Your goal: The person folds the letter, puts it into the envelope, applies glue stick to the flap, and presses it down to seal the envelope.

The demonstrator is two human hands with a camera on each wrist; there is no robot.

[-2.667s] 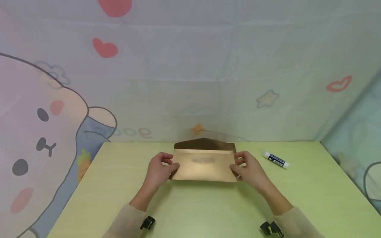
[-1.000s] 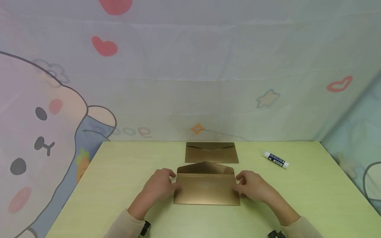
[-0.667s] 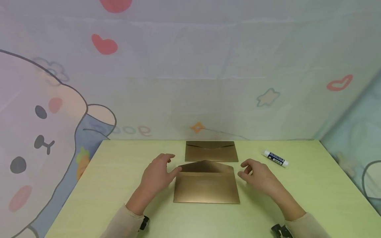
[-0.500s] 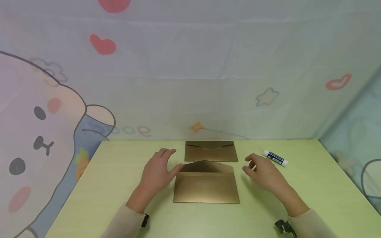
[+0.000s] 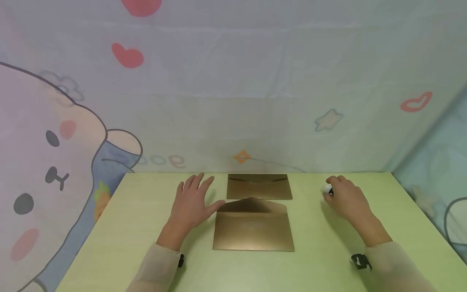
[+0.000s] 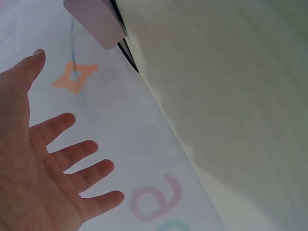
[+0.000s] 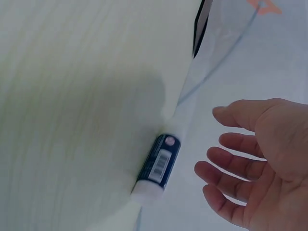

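My left hand (image 5: pixel 190 205) hovers with spread fingers at the left of a gold envelope (image 5: pixel 253 232), its thumb tip overlapping the corner of the raised flap. In the left wrist view its palm (image 6: pixel 33 178) shows with nothing in it. My right hand (image 5: pixel 346 198) is over a glue stick, covering most of it in the head view apart from a white end (image 5: pixel 326 188). The right wrist view shows the glue stick (image 7: pixel 158 164), dark blue with a barcode label, lying on the table a little apart from the loosely bent fingers (image 7: pixel 236 166).
A second gold envelope (image 5: pixel 259 190), its flap folded down, lies behind the first at the back edge of the pale green table (image 5: pixel 251 271). A printed cloth (image 5: pixel 219 81) hangs directly behind that edge.
Both hands drew the front envelope toward me, uncovering the one behind, then let go. My right hand has moved right to the glue stick; my left lifted away and spread its fingers.
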